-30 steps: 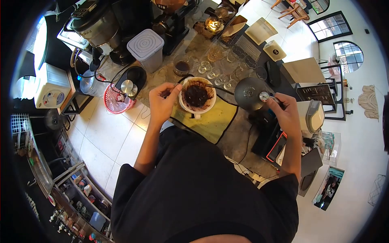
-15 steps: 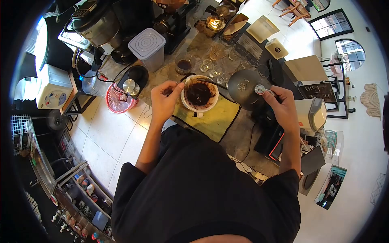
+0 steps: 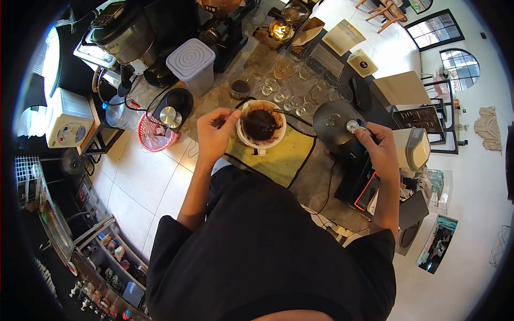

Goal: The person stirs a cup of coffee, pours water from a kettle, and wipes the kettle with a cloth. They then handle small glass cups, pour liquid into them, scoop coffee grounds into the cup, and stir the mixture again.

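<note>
A white coffee dripper (image 3: 281,136) holds a paper filter with wet, dark coffee grounds (image 3: 259,124). My left hand (image 3: 216,131) is at its left rim, thumb and forefinger pinched together right at the filter's edge; I cannot tell what is between them. My right hand (image 3: 379,145) is closed round the handle of a dark gooseneck kettle (image 3: 333,126). The kettle's thin spout points left, its end close to the dripper's upper right rim. Under the dripper lies a yellow-green cloth (image 3: 286,158) with dark edging.
Behind the dripper stand a glass of dark liquid (image 3: 240,88) and several small clear glasses (image 3: 281,95). A lidded grey container (image 3: 191,63) is at the back left. A black grinder (image 3: 214,40) and a red-rimmed phone (image 3: 367,192) are also on the counter.
The kettle and my right hand have moved to the right, drawing the spout back across the dripper. My left hand stays at the dripper's rim.
</note>
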Motion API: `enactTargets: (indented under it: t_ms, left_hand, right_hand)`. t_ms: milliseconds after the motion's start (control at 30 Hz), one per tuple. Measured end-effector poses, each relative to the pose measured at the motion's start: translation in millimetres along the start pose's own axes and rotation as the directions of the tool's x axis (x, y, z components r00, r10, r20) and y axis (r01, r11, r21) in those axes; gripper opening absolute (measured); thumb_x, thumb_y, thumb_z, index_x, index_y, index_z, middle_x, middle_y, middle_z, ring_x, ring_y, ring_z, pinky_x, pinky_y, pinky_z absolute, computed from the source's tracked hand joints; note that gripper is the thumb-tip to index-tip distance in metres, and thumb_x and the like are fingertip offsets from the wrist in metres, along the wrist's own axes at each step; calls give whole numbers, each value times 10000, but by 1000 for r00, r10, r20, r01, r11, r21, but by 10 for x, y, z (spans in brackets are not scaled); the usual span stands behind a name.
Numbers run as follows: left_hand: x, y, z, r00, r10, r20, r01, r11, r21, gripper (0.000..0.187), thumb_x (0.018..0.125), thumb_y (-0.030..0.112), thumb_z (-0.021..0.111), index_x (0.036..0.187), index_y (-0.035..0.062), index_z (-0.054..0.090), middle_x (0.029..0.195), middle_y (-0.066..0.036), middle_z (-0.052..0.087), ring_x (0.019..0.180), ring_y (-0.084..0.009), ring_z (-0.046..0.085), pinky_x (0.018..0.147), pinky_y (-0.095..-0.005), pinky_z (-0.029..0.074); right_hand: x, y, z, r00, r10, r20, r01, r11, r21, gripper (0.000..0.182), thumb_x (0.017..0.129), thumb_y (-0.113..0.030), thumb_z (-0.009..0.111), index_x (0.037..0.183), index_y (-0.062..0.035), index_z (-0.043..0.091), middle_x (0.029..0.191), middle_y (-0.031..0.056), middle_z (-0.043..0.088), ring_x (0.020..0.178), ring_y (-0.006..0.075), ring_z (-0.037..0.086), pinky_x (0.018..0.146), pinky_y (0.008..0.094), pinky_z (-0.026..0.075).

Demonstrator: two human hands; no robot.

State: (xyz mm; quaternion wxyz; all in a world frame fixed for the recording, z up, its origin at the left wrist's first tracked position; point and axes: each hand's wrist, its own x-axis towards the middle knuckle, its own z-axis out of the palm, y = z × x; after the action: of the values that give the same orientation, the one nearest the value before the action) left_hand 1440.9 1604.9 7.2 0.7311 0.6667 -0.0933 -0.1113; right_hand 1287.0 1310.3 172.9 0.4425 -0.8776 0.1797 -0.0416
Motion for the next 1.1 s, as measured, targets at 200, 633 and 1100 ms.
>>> enactTargets:
  t_ms: [200, 633, 1100]
  left_hand:
    - [3, 1, 4, 1000, 5, -7, -5, 1000, 5, 165, 890, 110, 716, 820, -29, 661, 696, 44, 570, 646, -20, 483, 587, -196, 379]
    - [10, -22, -12, 1000, 10, -3, -10, 999, 32, 165, 885, 116, 725, 848, -37, 676, 711, 31, 598, 655, -29, 507, 595, -200, 399]
    - [5, -37, -17, 1000, 26, -16, -26, 999, 35, 174, 876, 131, 739, 844, -31, 682, 726, 15, 624, 661, -35, 525, 603, -205, 414]
  right_hand:
    - [-122, -18, -77, 998, 24, 62, -21, 999, -49, 383, 916, -214, 684, 678, -4, 469, 610, -62, 325, 609, 35, 300, 524, 271, 232]
    - [-175, -233, 113, 986, 6, 166, -8, 1000, 9, 265, 893, -160, 701, 731, 20, 593, 619, -67, 423, 611, 10, 355, 528, 237, 270]
    - [-76, -338, 211, 988, -82, 130, 81, 997, 16, 242, 883, -164, 716, 780, 31, 617, 617, -61, 451, 602, 16, 364, 519, 242, 278]
